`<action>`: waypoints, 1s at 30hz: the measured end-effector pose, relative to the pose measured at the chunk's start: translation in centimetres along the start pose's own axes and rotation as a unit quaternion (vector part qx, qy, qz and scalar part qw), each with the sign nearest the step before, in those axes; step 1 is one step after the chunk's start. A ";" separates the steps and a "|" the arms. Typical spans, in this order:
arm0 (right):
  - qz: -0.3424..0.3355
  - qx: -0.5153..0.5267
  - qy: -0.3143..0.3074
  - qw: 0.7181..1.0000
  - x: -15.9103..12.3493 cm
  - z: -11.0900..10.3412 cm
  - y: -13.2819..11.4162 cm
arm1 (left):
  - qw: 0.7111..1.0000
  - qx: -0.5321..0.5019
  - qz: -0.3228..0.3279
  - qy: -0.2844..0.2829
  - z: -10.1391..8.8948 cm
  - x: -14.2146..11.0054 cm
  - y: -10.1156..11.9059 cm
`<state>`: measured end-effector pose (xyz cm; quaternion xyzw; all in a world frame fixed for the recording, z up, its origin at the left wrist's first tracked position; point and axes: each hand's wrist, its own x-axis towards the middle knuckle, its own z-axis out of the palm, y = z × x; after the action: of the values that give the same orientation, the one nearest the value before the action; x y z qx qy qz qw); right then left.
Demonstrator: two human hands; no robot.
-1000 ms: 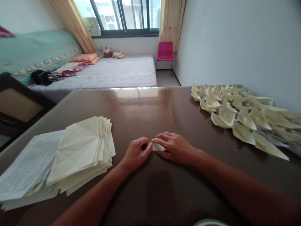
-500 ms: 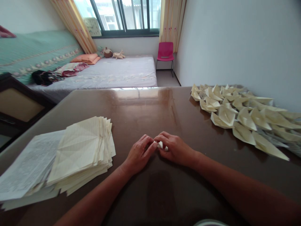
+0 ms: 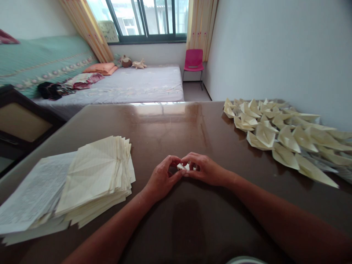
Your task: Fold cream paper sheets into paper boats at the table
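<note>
A small folded piece of white paper [image 3: 182,167] is pinched between both hands above the middle of the brown table. My left hand [image 3: 165,177] holds it from the left, thumb and fingertips closed together. From the other side my right hand [image 3: 205,168] grips it too, with fingers curled and the thumb tip close to the left thumb. Most of the paper is covered by fingers, so its full shape is hidden.
To the left lies a stack of creased cream paper sheets [image 3: 90,172], partly over printed sheets [image 3: 35,194]. Many folded paper boats [image 3: 265,134] crowd the table's right side by the wall. A rim of some round object [image 3: 246,260] shows at the bottom edge. Beyond stand a bed [image 3: 148,84] and a pink chair [image 3: 193,60].
Both hands have shifted their fingers on the paper. The right hand has moved slightly up and its thumb inward, and more of the white paper shows between the hands.
</note>
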<state>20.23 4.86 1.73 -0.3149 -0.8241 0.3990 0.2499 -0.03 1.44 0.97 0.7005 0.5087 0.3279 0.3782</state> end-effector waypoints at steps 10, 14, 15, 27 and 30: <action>0.016 -0.115 0.003 0.993 -0.1 -0.2 -1.2 | 0.998 0.052 0.023 0.014 0.3 -0.1 0.1; 0.056 -0.348 0.019 0.935 -0.2 0.7 -1.9 | 0.987 0.152 0.041 0.018 0.9 -0.3 0.3; 0.066 -0.381 0.015 0.922 -0.2 0.8 -1.9 | 0.984 0.172 0.046 0.015 1.1 -0.4 0.4; -0.066 -0.203 0.118 0.970 -0.3 1.9 -2.4 | 0.989 0.138 0.034 0.051 1.5 -0.8 1.2; -0.083 -0.166 0.131 0.974 -0.3 2.0 -2.5 | 0.988 0.145 0.041 0.039 1.4 -0.7 1.2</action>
<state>18.26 2.39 2.62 -0.3327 -0.8620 0.1895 0.3322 1.52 0.25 1.30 0.7549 0.5363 0.2929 0.2383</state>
